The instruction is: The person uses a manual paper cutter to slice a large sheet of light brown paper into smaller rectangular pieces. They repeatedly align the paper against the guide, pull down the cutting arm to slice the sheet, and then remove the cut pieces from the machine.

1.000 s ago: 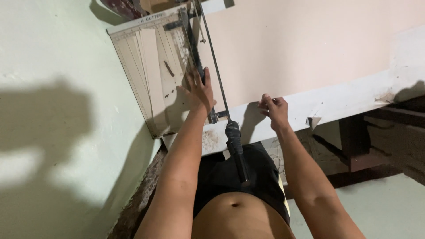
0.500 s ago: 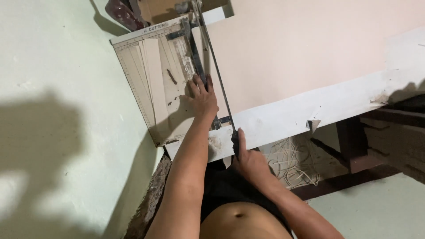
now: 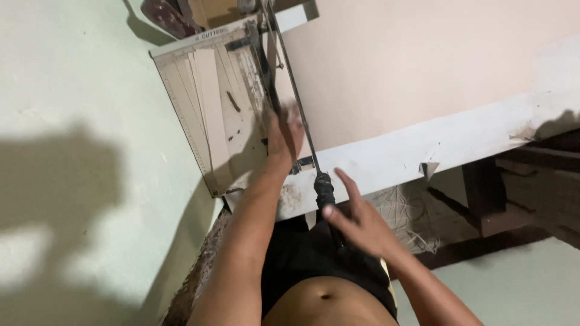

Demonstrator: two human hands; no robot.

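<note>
A beige guillotine paper cutter (image 3: 202, 108) lies on the white table (image 3: 423, 151), its long blade arm (image 3: 289, 75) ending in a black handle (image 3: 324, 184) over the near edge. A large pale pink sheet (image 3: 411, 66) lies right of the blade. My left hand (image 3: 284, 136), blurred, rests flat beside the blade on the cutter bed and holds nothing. My right hand (image 3: 356, 220) hovers just below and right of the black handle with its fingers spread, nothing in it.
Cut pale strips (image 3: 208, 84) lie on the cutter bed. A pale green wall (image 3: 78, 121) stands close on the left. Under the table are a dark wooden frame (image 3: 483, 199) and a heap of thin trimmings (image 3: 405, 205).
Half a second ago my right hand gripped the black handle; now it has let go and opened. Before that it was at the sheet's near edge. My left hand slid slightly along the blade.
</note>
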